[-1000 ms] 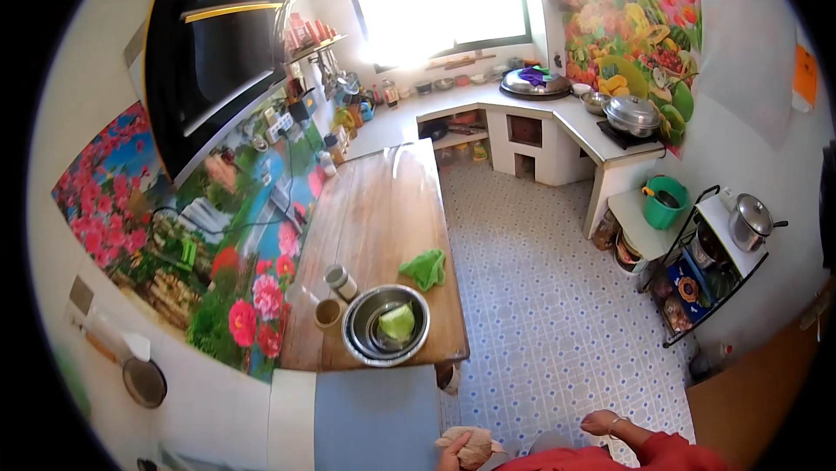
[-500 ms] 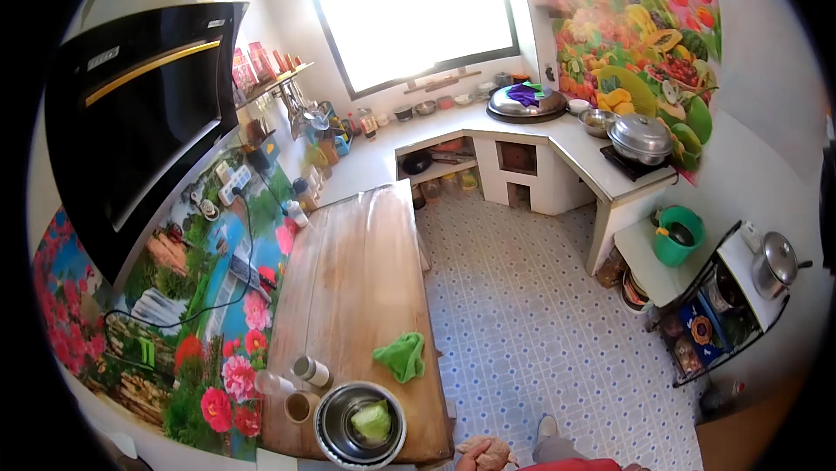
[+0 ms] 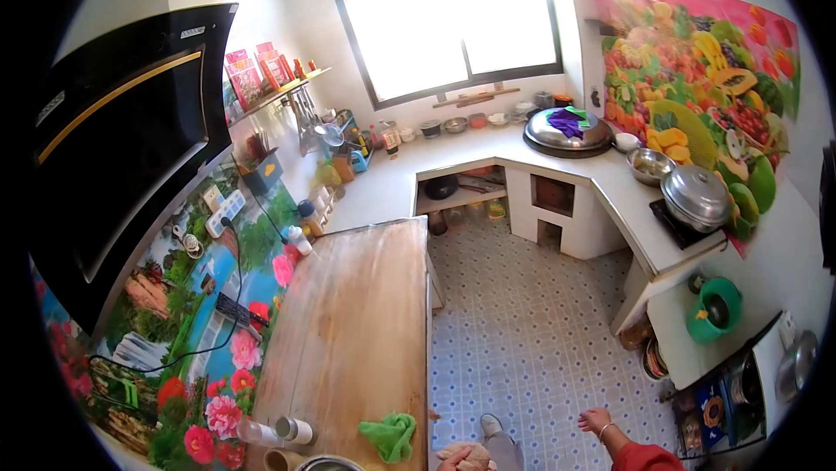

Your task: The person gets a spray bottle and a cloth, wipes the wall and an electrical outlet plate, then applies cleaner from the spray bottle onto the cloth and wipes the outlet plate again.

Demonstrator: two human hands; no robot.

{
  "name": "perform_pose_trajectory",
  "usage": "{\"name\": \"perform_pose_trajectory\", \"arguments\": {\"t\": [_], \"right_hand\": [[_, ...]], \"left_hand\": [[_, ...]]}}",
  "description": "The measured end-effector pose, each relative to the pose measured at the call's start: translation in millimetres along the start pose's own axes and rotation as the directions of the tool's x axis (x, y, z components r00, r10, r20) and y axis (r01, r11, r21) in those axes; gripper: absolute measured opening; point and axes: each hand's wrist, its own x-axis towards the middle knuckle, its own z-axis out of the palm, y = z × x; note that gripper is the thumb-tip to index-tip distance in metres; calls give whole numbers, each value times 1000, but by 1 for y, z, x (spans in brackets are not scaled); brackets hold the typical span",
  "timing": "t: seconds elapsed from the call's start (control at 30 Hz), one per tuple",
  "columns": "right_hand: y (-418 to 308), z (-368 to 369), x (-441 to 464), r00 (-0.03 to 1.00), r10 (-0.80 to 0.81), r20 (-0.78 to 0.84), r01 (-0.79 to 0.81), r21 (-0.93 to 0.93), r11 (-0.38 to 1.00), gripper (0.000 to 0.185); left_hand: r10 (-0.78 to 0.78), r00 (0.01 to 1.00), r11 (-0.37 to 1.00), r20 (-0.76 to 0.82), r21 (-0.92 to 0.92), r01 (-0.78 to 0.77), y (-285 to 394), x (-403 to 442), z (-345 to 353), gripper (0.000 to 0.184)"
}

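Low in the view, my left hand [image 3: 451,462] is closed on a crumpled beige cloth [image 3: 472,454], partly cut off by the bottom edge. My right hand [image 3: 595,421] hangs over the tiled floor, empty, its fingers apart and slightly curled, with a bracelet at the wrist and a red sleeve. To the left is the wooden table [image 3: 348,314]. On its near end lie a green cloth [image 3: 388,436], a jar with a pale label [image 3: 295,430], a clear container [image 3: 259,433] and the rim of a metal bowl [image 3: 329,464].
A white counter [image 3: 366,197] runs along the back and right, bearing a large lidded wok [image 3: 568,133], a metal bowl [image 3: 650,166] and a lidded pot [image 3: 697,197]. A green bucket [image 3: 715,309] and a rack [image 3: 727,401] stand right. The range hood [image 3: 131,140] hangs left.
The view has moved forward into the room, so the table and its bowl slide down the frame. My right hand, out of view half a second ago, shows again over the floor. The cloth stays in my left hand.
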Motion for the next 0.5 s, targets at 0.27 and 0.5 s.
{"name": "perform_pose_trajectory", "arguments": {"t": [0.27, 0.5], "right_hand": [[-37, 20, 95, 927, 322, 193, -243, -347, 906, 34], [0, -67, 171, 905, 388, -173, -343, 241, 908, 32]], "left_hand": [[135, 987, 955, 88, 254, -153, 142, 62, 130, 41], [6, 999, 965, 54, 260, -20, 233, 176, 187, 43]]}}
